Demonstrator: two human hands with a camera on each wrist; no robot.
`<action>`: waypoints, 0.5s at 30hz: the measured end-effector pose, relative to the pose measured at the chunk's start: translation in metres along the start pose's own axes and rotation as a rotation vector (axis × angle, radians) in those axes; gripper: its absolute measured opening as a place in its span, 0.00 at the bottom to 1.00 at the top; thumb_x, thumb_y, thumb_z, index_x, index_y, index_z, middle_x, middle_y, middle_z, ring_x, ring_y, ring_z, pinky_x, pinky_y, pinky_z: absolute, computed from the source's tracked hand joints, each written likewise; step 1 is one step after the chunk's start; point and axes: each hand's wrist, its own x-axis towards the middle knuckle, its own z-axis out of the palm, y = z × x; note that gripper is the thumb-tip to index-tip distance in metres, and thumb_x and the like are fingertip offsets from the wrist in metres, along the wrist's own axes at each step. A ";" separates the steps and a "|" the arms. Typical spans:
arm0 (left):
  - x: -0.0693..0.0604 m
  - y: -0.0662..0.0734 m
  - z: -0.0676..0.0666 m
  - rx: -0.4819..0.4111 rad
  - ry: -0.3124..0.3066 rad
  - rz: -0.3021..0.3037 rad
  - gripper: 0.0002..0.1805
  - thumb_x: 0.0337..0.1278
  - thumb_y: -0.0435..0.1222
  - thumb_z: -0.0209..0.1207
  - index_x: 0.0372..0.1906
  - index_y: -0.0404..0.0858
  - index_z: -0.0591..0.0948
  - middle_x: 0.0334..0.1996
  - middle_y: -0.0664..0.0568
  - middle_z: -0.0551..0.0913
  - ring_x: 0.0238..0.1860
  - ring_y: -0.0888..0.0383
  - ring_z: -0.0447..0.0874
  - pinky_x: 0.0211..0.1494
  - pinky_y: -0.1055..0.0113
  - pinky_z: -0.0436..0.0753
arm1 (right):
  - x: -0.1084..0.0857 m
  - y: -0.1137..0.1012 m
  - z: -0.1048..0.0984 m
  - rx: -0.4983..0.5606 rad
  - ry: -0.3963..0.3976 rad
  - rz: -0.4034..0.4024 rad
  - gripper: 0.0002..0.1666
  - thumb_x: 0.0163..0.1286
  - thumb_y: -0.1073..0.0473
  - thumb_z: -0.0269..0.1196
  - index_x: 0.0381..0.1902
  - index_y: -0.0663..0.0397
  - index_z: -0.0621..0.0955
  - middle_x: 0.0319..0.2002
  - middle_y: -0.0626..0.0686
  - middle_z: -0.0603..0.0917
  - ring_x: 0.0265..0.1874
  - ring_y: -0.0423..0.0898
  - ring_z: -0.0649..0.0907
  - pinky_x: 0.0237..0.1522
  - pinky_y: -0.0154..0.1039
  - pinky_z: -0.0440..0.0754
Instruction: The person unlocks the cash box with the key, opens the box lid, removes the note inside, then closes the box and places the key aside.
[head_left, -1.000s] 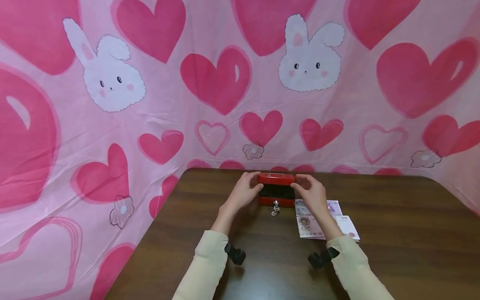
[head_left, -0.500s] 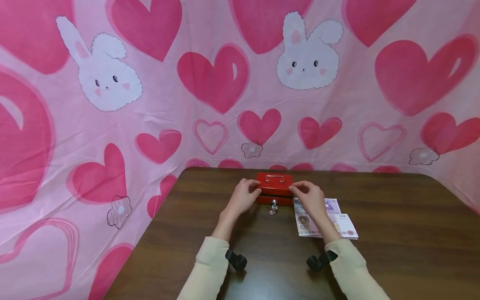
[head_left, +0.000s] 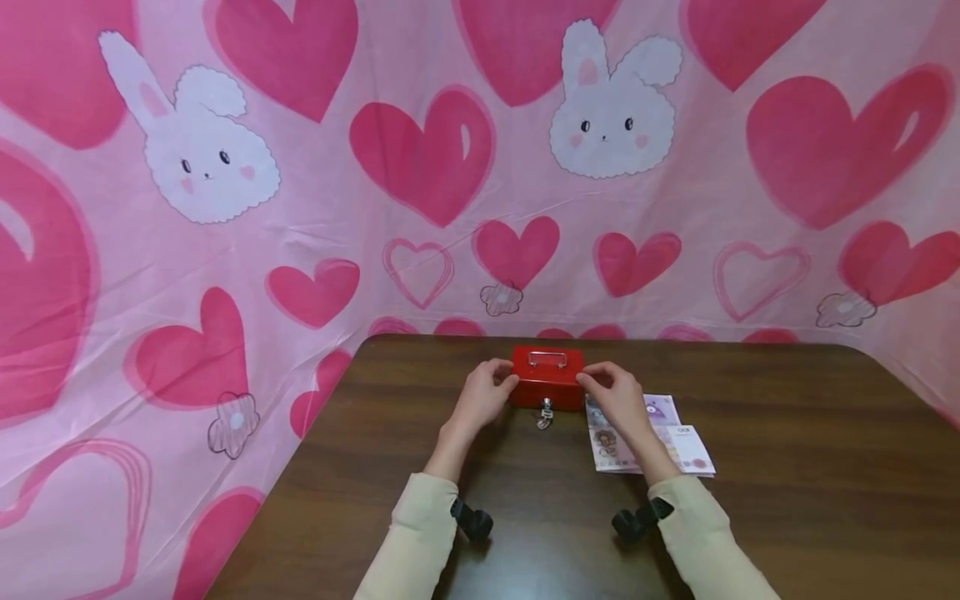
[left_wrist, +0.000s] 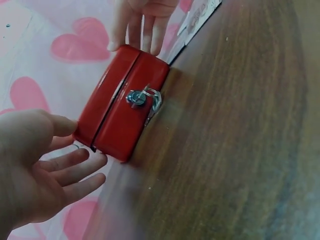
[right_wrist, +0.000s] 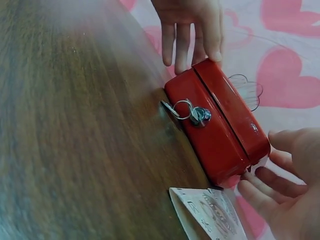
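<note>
A small red cash box stands near the back of the table, its lid down with a dark seam between lid and base. From the lock on its front hang keys on a ring. My left hand holds the left end of the lid, thumb at the front corner and the other fingers bent beside the end. At the right end, my right hand holds the lid the same way. The box's inside is hidden.
Banknotes, some folded, lie on the brown table right of the box, partly under my right forearm. Behind the table's far edge hangs a pink cloth with hearts and rabbits.
The lid was raised, showing the dark inside; both hands have brought it down onto the base. The carry handle now lies in view on top. The banknotes stay in place.
</note>
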 end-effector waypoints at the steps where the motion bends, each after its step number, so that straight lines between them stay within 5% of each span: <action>1: 0.000 0.000 0.000 -0.006 -0.003 -0.008 0.19 0.69 0.40 0.58 0.60 0.38 0.79 0.55 0.45 0.82 0.53 0.49 0.81 0.61 0.53 0.80 | 0.000 0.000 -0.001 0.002 -0.016 0.014 0.23 0.70 0.47 0.64 0.53 0.58 0.81 0.51 0.61 0.85 0.50 0.55 0.82 0.57 0.51 0.79; 7: 0.000 -0.003 0.004 0.005 0.002 -0.009 0.21 0.70 0.42 0.56 0.63 0.38 0.77 0.58 0.44 0.83 0.55 0.47 0.82 0.63 0.52 0.80 | 0.000 -0.002 -0.003 -0.001 -0.085 0.073 0.31 0.71 0.43 0.61 0.60 0.61 0.77 0.56 0.64 0.82 0.53 0.57 0.82 0.60 0.53 0.79; 15: 0.002 -0.003 0.007 0.034 0.023 -0.005 0.18 0.70 0.42 0.57 0.58 0.38 0.79 0.55 0.44 0.84 0.51 0.48 0.84 0.58 0.54 0.82 | 0.004 0.001 -0.003 0.047 -0.077 0.089 0.27 0.70 0.47 0.64 0.56 0.64 0.80 0.49 0.65 0.85 0.40 0.48 0.87 0.45 0.39 0.86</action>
